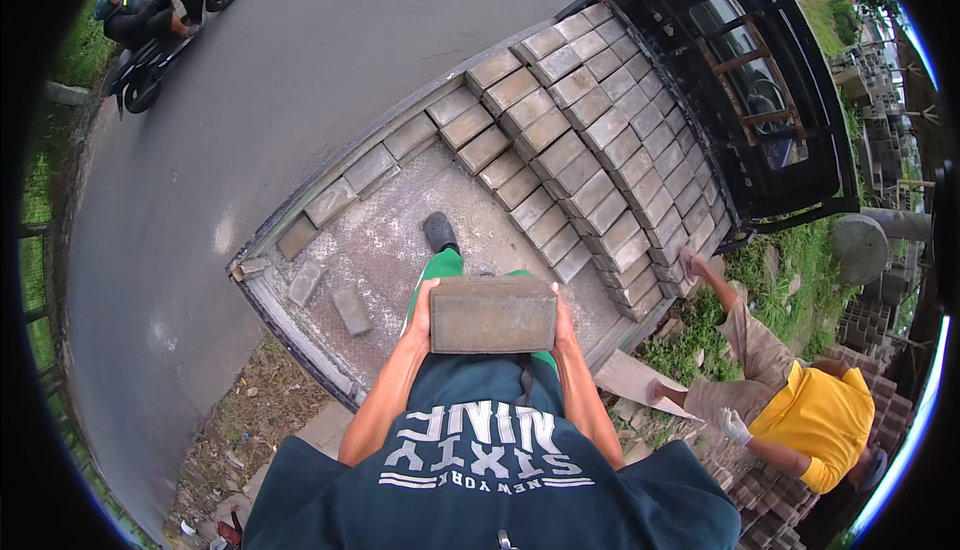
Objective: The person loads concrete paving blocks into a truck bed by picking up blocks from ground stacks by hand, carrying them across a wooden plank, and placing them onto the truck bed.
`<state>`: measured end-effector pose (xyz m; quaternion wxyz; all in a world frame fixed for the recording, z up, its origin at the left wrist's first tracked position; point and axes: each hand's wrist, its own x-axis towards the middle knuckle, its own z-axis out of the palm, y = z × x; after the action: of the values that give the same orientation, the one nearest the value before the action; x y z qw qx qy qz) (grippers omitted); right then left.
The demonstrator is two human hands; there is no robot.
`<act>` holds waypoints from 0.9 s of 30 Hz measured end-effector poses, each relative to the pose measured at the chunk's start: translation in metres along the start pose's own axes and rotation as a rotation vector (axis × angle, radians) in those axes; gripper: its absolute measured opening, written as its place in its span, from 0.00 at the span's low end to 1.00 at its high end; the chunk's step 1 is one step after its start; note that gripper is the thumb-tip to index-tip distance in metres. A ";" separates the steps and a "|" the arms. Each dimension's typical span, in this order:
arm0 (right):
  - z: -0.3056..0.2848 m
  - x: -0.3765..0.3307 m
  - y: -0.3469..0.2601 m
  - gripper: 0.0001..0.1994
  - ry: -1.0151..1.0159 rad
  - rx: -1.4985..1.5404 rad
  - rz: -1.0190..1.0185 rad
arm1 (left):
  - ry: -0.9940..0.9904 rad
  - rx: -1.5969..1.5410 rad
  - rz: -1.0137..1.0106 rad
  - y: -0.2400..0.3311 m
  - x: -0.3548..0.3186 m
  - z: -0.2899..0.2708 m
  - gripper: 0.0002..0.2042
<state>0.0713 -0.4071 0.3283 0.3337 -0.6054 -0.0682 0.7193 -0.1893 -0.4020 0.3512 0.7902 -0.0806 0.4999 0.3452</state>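
In front of my belly I hold a grey-brown concrete paving block level between both hands. Against its left end presses my left hand, closed on it. My right hand grips the opposite end. The block's underside is hidden, so I cannot tell whether another lies beneath it. Ahead and to the right, stepped stacks of similar paving blocks fill the front of the truck bed. Two loose blocks, one of them a grey block, lie on the bed at the left.
A row of blocks lines the bed's left side. The black cab frame rises beyond the stacks. At the right, a person in a yellow shirt has one foot on a plank and the other by the stacks. A motorcycle with a rider is on the road.
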 end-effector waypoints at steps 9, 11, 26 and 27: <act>-0.021 0.114 -0.013 0.31 -0.123 0.272 0.050 | 0.049 0.021 -0.133 0.064 0.103 0.029 0.36; -0.024 0.146 -0.013 0.31 -0.093 0.323 0.044 | 0.159 0.089 -0.116 0.067 0.131 0.040 0.36; -0.101 0.499 0.032 0.30 0.106 -0.085 0.182 | 0.325 -0.092 -0.106 0.006 0.480 -0.072 0.34; -0.103 0.526 0.039 0.30 0.103 -0.087 0.196 | 0.339 -0.098 -0.109 0.002 0.504 -0.088 0.34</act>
<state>0.1273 -0.1730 -0.1522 0.2382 -0.6592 -0.0225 0.7129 -0.1231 -0.2082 -0.1181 0.7074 -0.2029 0.6034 0.3070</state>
